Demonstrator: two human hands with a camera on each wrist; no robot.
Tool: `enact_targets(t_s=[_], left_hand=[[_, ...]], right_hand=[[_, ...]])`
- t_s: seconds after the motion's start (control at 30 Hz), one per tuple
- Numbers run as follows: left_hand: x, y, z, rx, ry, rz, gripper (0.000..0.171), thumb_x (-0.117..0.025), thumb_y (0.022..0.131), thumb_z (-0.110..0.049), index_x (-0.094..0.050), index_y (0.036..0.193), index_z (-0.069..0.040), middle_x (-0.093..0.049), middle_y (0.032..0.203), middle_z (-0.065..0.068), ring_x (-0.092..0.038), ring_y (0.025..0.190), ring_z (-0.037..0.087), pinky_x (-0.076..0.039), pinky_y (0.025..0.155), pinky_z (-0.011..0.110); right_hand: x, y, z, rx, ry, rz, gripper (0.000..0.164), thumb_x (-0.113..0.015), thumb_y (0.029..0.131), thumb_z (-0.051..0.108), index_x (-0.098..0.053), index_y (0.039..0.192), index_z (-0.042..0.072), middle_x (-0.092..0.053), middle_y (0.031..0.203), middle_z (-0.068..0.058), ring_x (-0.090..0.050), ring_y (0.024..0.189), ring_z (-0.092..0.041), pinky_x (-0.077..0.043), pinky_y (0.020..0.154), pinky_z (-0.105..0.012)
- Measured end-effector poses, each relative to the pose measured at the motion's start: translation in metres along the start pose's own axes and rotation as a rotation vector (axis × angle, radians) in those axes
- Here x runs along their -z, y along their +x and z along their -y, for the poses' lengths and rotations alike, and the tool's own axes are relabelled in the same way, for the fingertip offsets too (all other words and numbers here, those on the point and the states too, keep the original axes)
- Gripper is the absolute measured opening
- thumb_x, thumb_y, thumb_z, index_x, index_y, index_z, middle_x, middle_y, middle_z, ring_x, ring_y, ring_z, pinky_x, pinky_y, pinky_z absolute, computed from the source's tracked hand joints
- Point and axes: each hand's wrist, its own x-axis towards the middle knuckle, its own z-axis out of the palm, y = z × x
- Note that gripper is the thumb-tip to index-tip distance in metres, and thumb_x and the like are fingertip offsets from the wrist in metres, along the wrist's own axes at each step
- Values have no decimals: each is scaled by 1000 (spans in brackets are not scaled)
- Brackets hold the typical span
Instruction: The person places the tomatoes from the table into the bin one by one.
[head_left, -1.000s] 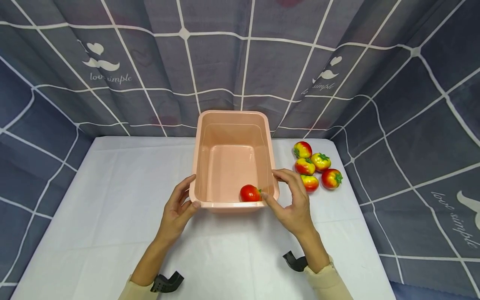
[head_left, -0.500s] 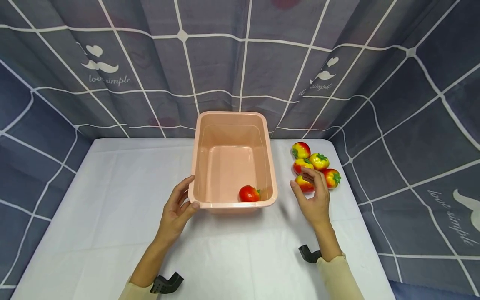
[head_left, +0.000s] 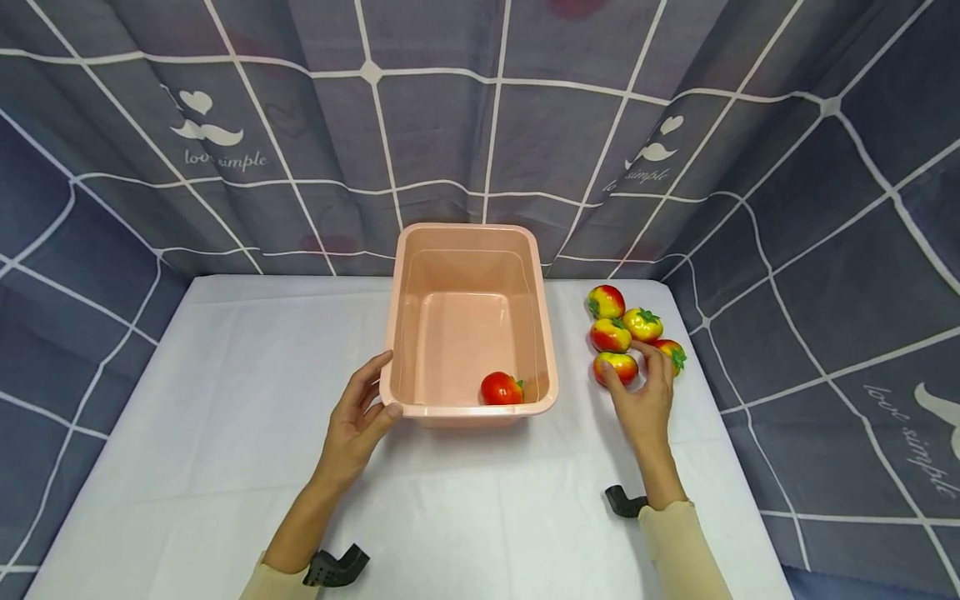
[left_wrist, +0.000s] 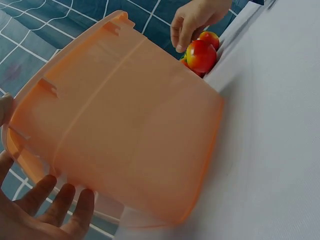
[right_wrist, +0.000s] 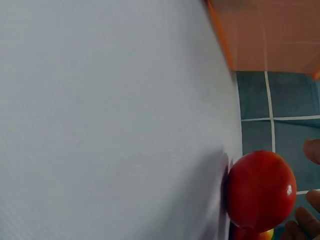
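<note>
A pink plastic bin (head_left: pixel 472 325) stands at the middle of the white table; one red fruit with a green top (head_left: pixel 501 388) lies inside, towards its near right corner. My left hand (head_left: pixel 356 425) holds the bin's near left corner by the rim, its fingers spread along the outer wall (left_wrist: pixel 130 115) in the left wrist view. To the right of the bin, my right hand (head_left: pixel 647 396) reaches over the nearest red-and-yellow fruit (head_left: pixel 617 367), thumb and fingers on either side. In the right wrist view a gap shows between the fingers (right_wrist: pixel 312 150) and this fruit (right_wrist: pixel 261 191).
Several more red-and-yellow fruits with green leafy tops (head_left: pixel 611 335) are bunched behind and beside the right hand. A grey checked curtain (head_left: pixel 435 125) hangs along the back and sides of the white table (head_left: pixel 285 375).
My right hand has let go of the bin's right rim and moved right to the nearest fruit. My left hand and the bin stay where they were.
</note>
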Motion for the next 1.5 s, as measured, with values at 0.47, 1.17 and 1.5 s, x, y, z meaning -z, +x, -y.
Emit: enact_targets(t_s=[0.47, 1.17, 1.5], left_hand=[[0, 1, -1, 17, 0, 3, 74, -60, 101, 11, -36, 168, -12, -31, 173, 10, -51, 146, 14, -56, 111, 21], [2, 0, -1, 31, 25, 14, 74, -60, 103, 8, -35, 168, -16, -31, 173, 10, -49, 150, 27, -55, 113, 22], [2, -1, -2, 1, 28, 23, 73, -60, 103, 8, -34, 168, -13, -30, 174, 12, -50, 149, 25, -56, 114, 24]], right_hand=[[-9, -3, -16, -95, -15, 51, 65, -86, 92, 20, -53, 146, 3, -47, 143, -23, -44, 145, -39, -34, 130, -62], [-12, -8, -16, -123, -37, 63, 68, -86, 92, 21, -50, 147, 3, -46, 145, -23, -45, 146, -41, -33, 131, -62], [-8, -11, -5, -82, 6, 26, 67, -89, 90, 21, -54, 146, 6, -50, 143, -21, -50, 143, -35, -39, 129, -49]])
